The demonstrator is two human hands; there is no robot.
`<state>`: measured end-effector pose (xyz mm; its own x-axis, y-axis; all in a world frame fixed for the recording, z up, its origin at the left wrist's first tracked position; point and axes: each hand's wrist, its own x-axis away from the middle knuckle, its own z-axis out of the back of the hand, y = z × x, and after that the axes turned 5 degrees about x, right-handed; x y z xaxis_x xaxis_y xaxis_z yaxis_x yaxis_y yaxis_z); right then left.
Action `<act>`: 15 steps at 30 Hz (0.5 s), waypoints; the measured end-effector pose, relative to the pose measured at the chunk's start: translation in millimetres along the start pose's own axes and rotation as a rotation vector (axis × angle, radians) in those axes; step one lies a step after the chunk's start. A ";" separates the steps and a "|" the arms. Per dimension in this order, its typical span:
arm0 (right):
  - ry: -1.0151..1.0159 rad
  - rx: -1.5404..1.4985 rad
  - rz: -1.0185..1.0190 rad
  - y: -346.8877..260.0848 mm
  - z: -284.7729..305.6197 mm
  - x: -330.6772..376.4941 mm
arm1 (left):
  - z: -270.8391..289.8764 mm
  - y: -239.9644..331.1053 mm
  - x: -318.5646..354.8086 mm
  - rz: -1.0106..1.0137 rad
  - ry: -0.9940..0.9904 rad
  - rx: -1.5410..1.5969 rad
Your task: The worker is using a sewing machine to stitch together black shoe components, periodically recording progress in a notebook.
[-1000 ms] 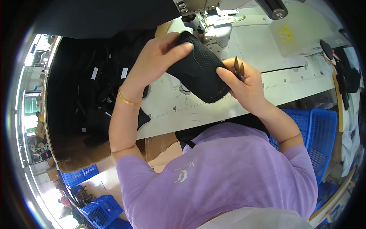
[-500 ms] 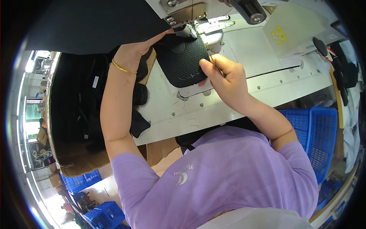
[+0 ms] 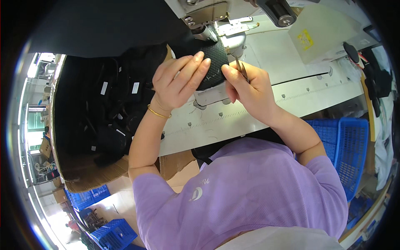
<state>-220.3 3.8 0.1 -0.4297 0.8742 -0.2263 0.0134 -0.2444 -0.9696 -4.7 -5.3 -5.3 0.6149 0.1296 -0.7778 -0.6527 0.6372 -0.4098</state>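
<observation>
A black mesh fabric piece [image 3: 216, 68] with a rounded corner lies under the head of a sewing machine [image 3: 206, 16]. My left hand [image 3: 177, 79] reaches across its left part, fingers stretched out with the tips resting on the mesh; the thumb is hidden. At the right edge of the piece, my right hand [image 3: 252, 85] is closed round a slim pointed metal tool [image 3: 242, 71], its tip upward. The thumb of that hand meets the edge of the fabric. The tool's exact kind cannot be made out.
Dark fabric pieces [image 3: 112, 96] fill a cardboard box [image 3: 91, 177] on the left. A ruler scale runs along the pale table [image 3: 250, 110]. A whitish translucent box [image 3: 323, 33] stands far right, above a blue crate [image 3: 350, 154]. Black cloth [image 3: 104, 29] covers the upper left.
My left hand has come back from beside the machine head and now lies over the mesh piece. The right hand has turned slightly, showing more of the pointed tool.
</observation>
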 end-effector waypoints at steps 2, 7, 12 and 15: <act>0.001 -0.009 -0.016 1.1 0.7 -5.1 | -1.3 -0.5 -0.2 0.024 -0.004 0.008; 0.038 -0.018 0.002 3.6 1.8 -15.0 | -9.7 -3.7 -1.2 0.037 -0.009 -0.070; 0.118 0.010 0.020 4.0 -2.5 -20.7 | -19.1 -10.5 1.9 0.078 0.021 -0.050; 0.121 -0.022 -0.007 5.9 -3.5 -21.9 | -21.7 -11.1 2.0 0.115 0.015 -0.104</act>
<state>-207.7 -15.3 -1.0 -0.3179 0.9202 -0.2283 0.0314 -0.2304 -0.9726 -5.7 -28.6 -12.6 0.5272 0.1854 -0.8293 -0.7615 0.5362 -0.3642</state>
